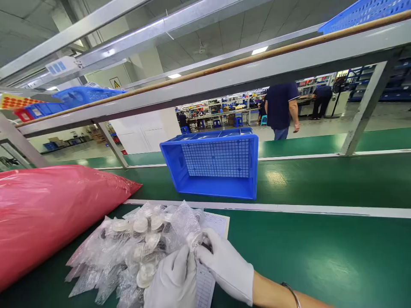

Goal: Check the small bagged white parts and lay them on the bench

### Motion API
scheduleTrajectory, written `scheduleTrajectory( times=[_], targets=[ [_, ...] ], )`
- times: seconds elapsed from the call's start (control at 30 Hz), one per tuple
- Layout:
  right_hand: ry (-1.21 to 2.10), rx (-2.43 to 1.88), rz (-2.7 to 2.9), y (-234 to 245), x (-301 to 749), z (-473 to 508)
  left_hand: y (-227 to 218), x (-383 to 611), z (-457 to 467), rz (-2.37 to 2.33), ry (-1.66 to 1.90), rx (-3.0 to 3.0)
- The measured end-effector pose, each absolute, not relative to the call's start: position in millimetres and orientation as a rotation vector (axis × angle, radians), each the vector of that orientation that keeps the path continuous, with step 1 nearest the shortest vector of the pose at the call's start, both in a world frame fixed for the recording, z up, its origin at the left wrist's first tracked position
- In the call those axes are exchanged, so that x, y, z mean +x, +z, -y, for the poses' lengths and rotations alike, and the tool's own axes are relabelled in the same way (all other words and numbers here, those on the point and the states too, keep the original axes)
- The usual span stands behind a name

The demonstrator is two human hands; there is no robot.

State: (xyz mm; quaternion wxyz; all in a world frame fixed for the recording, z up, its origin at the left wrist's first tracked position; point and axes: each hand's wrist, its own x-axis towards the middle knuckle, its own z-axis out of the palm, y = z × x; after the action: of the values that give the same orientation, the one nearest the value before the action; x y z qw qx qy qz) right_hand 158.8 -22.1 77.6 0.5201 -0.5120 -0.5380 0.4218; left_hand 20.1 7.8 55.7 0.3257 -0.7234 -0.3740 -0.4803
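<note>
Both my hands wear white gloves and meet at the bottom centre. My left hand [173,280] and my right hand [224,263] pinch the same small clear bubble-wrap bag [188,226], which holds a round part. Just left of it lies a pile of several similar bagged round parts [128,252] on the green table [321,256]. A printed paper sheet [215,226] lies under my hands.
A large pink plastic bag [48,214] bulges at the left. A blue mesh crate [215,164] stands on the green conveyor belt [321,179] beyond a white strip. A metal shelf frame [224,77] with blue baskets runs overhead. People stand at the far side.
</note>
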Motion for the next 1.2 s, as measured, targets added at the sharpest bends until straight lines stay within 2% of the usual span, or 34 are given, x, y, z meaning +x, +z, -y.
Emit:
scheduleTrajectory(
  times=[0.13,0.2,0.33,0.43,0.6,0.77,1.0,1.1,1.2],
  targets=[
    [0.913,-1.236,1.269,76,156,22,67,17,-2,0.992,-0.963,-1.844],
    [0.864,-1.280,1.307,75,157,24,73,20,3,0.944,-0.931,-1.873],
    [0.863,-1.301,1.345,75,162,29,76,29,11,0.835,-1.153,-2.013],
    [0.990,-1.306,1.340,78,166,28,68,34,12,0.876,-1.395,-2.112],
    [1.134,-1.222,1.516,89,176,28,51,34,10,1.097,-1.689,-2.176],
    [1.177,-1.179,1.591,98,184,35,48,29,10,1.406,-1.815,-2.264],
    [0.721,-1.488,1.657,70,180,25,62,34,18,2.070,-2.013,-2.728],
    [0.508,-1.500,1.729,57,177,24,66,37,18,2.223,-2.234,-2.709],
    [0.151,-1.455,1.827,56,178,24,68,38,16,2.246,-2.446,-2.780]
  ],
)
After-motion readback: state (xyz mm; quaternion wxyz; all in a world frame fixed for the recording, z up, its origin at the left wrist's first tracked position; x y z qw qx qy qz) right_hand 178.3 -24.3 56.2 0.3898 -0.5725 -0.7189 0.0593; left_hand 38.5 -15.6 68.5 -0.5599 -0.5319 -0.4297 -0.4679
